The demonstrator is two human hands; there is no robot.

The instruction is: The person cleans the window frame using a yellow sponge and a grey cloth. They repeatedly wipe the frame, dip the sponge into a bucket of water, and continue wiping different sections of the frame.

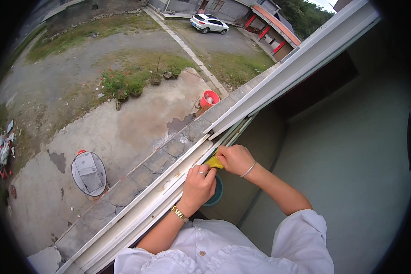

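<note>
I read: yellow cloth (214, 162) soft, matt, crumpled | window track (169, 182) painted metal, smooth, slightly glossy, off-white | ledge (137, 176) rough grey stone, cracked | left hand (197, 185) with 1 shiny metal ring, 1 gold-tone metal watch (179, 213) | right hand (235, 159) with 1 thin polished bangle (248, 169) | shirt (223, 251) white woven cloth, matt.

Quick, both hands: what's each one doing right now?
Left hand: curled shut on the window track, nothing seen in it.
Right hand: closed on a yellow cloth.
</note>
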